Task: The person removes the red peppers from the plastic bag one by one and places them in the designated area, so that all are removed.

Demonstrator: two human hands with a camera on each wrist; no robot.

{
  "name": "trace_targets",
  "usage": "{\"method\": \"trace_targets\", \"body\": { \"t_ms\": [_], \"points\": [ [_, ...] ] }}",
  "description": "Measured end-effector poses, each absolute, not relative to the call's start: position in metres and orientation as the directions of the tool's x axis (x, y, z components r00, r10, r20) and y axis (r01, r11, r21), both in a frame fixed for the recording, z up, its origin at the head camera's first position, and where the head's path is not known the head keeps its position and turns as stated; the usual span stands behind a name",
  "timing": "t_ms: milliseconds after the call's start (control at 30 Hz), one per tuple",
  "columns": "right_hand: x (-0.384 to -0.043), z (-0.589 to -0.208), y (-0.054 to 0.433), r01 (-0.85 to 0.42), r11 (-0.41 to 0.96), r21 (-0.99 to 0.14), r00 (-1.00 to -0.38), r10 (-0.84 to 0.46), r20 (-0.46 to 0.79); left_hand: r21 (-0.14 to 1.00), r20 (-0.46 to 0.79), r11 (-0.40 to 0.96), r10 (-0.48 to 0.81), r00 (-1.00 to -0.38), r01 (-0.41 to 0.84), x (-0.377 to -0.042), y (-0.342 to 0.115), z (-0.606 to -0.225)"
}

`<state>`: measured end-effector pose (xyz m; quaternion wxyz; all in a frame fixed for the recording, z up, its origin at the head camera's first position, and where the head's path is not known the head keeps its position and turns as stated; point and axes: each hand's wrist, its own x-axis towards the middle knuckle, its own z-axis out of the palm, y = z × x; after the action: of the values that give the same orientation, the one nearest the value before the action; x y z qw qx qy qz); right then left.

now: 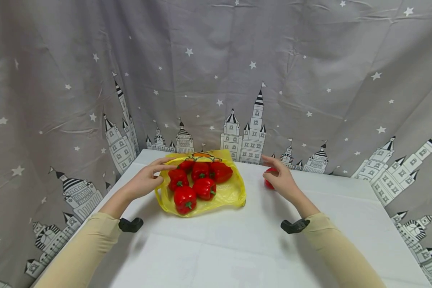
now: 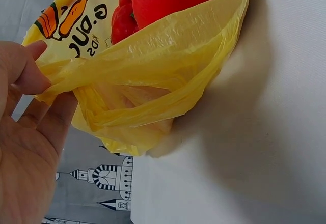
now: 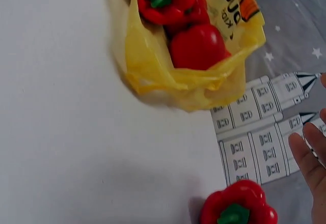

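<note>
A yellow plastic bag [image 1: 227, 196] lies on the table with its mouth spread toward me. Several red bell peppers [image 1: 185, 199] with green stems sit inside it. My left hand [image 1: 147, 178] pinches the gathered handle at the bag's left edge between thumb and fingers, as the left wrist view shows. A single red bell pepper [image 3: 257, 196] rests on the table to the right of the bag. Over that pepper, my right hand [image 1: 282, 180] hovers with fingers spread and nothing held, partly covering it in the head view. The right wrist view shows a gap between fingers and pepper.
The table [image 1: 216, 248] has a white cover. Behind it and along both sides hangs a grey curtain [image 1: 216, 72] printed with stars and castles. Black bands [image 1: 131, 225] are worn at both wrists.
</note>
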<state>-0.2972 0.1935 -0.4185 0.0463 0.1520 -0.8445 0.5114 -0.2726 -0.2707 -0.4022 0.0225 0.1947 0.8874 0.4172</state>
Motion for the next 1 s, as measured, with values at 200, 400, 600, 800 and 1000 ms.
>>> {"method": "trace_targets", "body": {
  "t_ms": [200, 400, 600, 800, 1000],
  "points": [
    [-0.293, -0.416, 0.179, -0.343, 0.388, -0.855, -0.928, -0.280, 0.246, 0.751, 0.132, 0.570, 0.365, -0.922, 0.333, -0.272, -0.271, -0.403],
    [-0.293, -0.419, 0.168, -0.379, 0.343, -0.859, -0.902, -0.344, 0.261, 0.746, 0.125, 0.580, 0.360, -0.925, 0.327, -0.272, -0.270, -0.403],
    [-0.291, -0.424, 0.154, -0.362, 0.343, -0.867, -0.889, -0.406, 0.210, 0.754, 0.122, 0.574, 0.358, -0.926, 0.321, -0.272, -0.271, -0.404],
    [-0.290, -0.428, 0.135, -0.384, 0.328, -0.863, -0.844, -0.505, 0.183, 0.739, 0.126, 0.587, 0.362, -0.923, 0.331, -0.272, -0.271, -0.404],
    [-0.292, -0.434, 0.114, -0.397, 0.317, -0.861, -0.791, -0.594, 0.145, 0.738, 0.114, 0.596, 0.353, -0.928, 0.318, -0.272, -0.270, -0.406]
  ]
}}
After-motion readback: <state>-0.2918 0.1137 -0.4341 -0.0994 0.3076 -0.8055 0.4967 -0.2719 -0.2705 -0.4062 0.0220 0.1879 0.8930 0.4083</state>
